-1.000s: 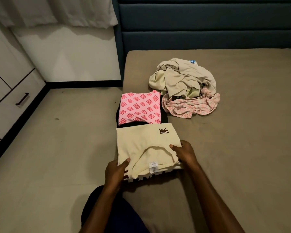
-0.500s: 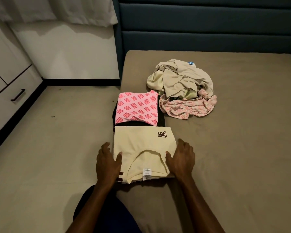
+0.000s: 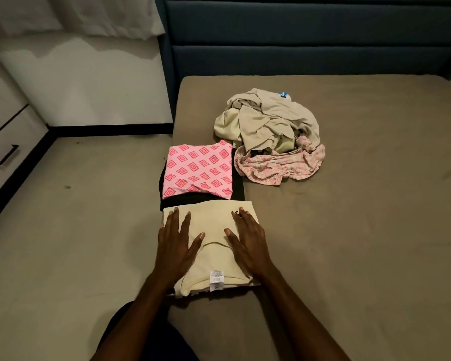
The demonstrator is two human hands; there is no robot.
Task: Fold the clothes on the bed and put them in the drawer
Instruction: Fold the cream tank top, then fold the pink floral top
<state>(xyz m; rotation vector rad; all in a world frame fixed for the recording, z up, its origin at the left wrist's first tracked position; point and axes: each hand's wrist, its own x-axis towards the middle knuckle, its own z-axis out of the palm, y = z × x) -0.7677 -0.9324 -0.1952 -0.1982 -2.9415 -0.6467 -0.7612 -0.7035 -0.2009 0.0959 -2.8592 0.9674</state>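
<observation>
A folded cream garment [image 3: 211,259] lies at the bed's left edge, its white label facing me. My left hand [image 3: 176,243] presses flat on its left half, fingers straight and spread. My right hand [image 3: 248,241] lies flat on its right half, covering the dark logo. Just beyond it, a folded pink diamond-print garment [image 3: 198,171] rests on a folded black one [image 3: 238,191]. A heap of unfolded clothes [image 3: 268,121], beige and pale green with a pink floral piece [image 3: 279,165] in front, sits farther back on the bed [image 3: 349,217].
White drawers [image 3: 8,142] with a dark handle [image 3: 7,155] stand at the far left across the floor [image 3: 71,230]. A dark blue headboard [image 3: 310,35] rises behind the bed. A white curtain [image 3: 71,14] hangs at top left.
Both hands have slid forward from the cream garment's near edge onto its top and now lie flat on it. The view has tilted slightly.
</observation>
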